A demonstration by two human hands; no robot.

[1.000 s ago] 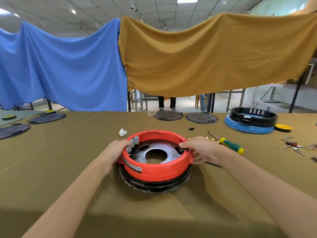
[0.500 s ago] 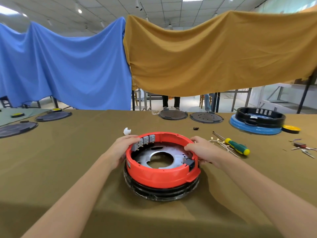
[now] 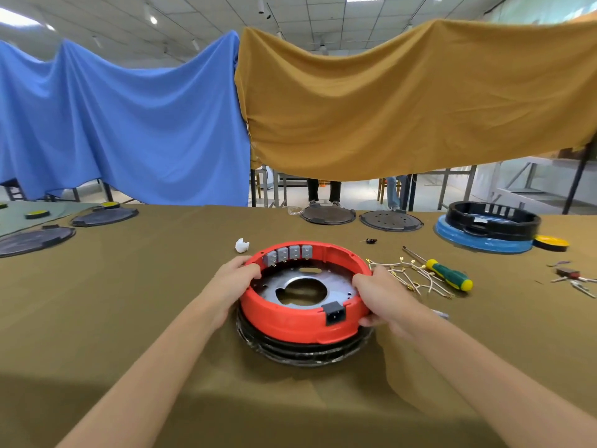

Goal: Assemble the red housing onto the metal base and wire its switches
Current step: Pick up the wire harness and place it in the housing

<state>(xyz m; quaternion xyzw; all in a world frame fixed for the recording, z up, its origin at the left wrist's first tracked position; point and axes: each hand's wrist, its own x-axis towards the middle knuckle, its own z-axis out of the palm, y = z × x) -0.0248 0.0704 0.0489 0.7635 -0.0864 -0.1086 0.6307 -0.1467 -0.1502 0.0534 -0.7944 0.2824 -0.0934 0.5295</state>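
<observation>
Between both hands sits the red housing [image 3: 290,321] over the metal base [image 3: 303,287]. Left hand [image 3: 231,282] grips its left rim; right hand [image 3: 382,300] grips its right rim.

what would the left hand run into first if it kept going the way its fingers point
Probably the row of grey switches inside the red housing; the left hand already grips that rim, fingers aimed up-right, though depth is unclear.

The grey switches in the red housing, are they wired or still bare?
Bare: the four grey switches carry no wires; the loose wires lie on the table.
</observation>
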